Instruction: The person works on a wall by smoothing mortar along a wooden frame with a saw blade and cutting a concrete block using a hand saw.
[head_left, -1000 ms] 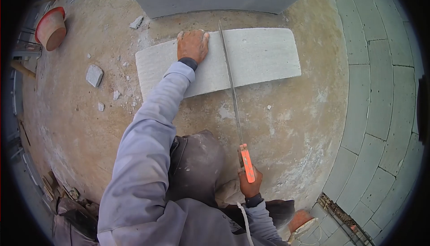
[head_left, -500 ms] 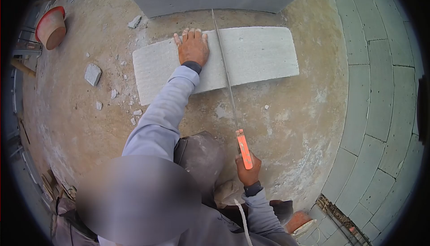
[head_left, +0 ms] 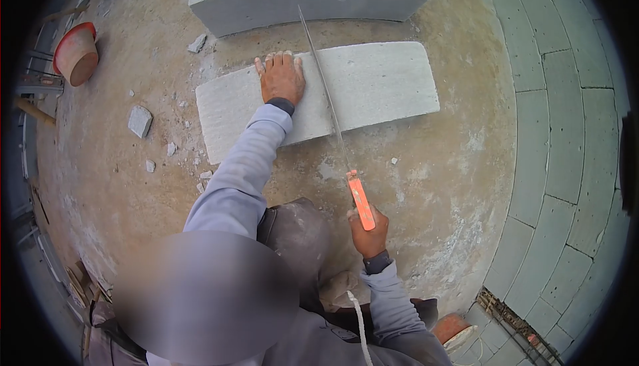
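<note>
A long pale block (head_left: 379, 83) lies at a slight slant on the dusty floor. On its left part rests my left hand (head_left: 282, 79), palm down with the fingers spread near the far edge. My right hand (head_left: 369, 230) is wrapped round the orange handle of a saw (head_left: 323, 89), low and right of centre. The thin blade runs across the block just right of my left hand, its tip past the far edge, close to a larger block.
The larger grey block (head_left: 313, 6) lies beyond. A red-rimmed bucket (head_left: 76, 54) stands at the far left, near broken pieces (head_left: 140, 121). Grey blockwork (head_left: 566, 119) runs down the right side. An orange container (head_left: 451, 329) is at the lower right.
My right hand has pushed the saw forward, away from me, and its tip now reaches further beyond the block. The fingers of my left hand have spread from a more bent pose.
</note>
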`<action>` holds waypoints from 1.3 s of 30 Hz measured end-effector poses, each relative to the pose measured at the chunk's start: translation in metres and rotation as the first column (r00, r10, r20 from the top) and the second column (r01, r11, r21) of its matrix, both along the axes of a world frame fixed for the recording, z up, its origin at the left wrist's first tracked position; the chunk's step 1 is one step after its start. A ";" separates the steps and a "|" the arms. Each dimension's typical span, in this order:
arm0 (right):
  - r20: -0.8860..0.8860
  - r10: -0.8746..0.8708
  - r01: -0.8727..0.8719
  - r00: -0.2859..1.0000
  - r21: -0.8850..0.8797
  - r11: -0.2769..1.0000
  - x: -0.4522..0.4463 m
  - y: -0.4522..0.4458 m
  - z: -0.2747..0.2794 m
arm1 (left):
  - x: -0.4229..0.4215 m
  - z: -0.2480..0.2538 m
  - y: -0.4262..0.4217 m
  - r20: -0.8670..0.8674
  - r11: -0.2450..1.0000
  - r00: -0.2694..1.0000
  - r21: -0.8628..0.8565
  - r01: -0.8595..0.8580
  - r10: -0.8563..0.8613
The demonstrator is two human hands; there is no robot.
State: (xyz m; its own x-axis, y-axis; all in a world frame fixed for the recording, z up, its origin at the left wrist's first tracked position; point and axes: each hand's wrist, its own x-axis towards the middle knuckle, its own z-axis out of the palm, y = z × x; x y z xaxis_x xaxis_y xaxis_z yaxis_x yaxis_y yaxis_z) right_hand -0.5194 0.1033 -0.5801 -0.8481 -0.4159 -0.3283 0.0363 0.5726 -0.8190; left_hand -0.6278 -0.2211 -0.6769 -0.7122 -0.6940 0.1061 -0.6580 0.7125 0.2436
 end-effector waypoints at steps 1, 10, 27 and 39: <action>-0.031 -0.010 0.010 0.999 -0.007 1.000 0.000 -0.006 -0.005 | 0.002 0.000 -0.001 0.020 1.000 1.000 -0.001 0.000 0.000; -0.061 -0.023 0.022 0.998 -0.013 1.000 0.025 0.018 -0.003 | 0.002 -0.005 -0.001 -0.024 1.000 1.000 -0.031 0.000 -0.001; 0.023 -0.006 0.006 1.000 0.016 1.000 0.016 -0.001 -0.012 | -0.001 0.002 -0.008 -0.042 0.998 0.999 -0.053 0.027 -0.030; -0.015 0.001 -0.001 1.000 -0.019 1.000 -0.001 -0.011 -0.015 | -0.003 -0.007 -0.009 -0.084 0.997 0.996 -0.071 0.033 -0.039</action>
State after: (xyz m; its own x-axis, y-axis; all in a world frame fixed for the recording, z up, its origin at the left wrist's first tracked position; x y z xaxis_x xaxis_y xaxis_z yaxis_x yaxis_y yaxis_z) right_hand -0.5206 0.0919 -0.5950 -0.8524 -0.4228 -0.3076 0.0231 0.5572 -0.8300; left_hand -0.6309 -0.2302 -0.6842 -0.7226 -0.6572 0.2145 -0.6110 0.7523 0.2466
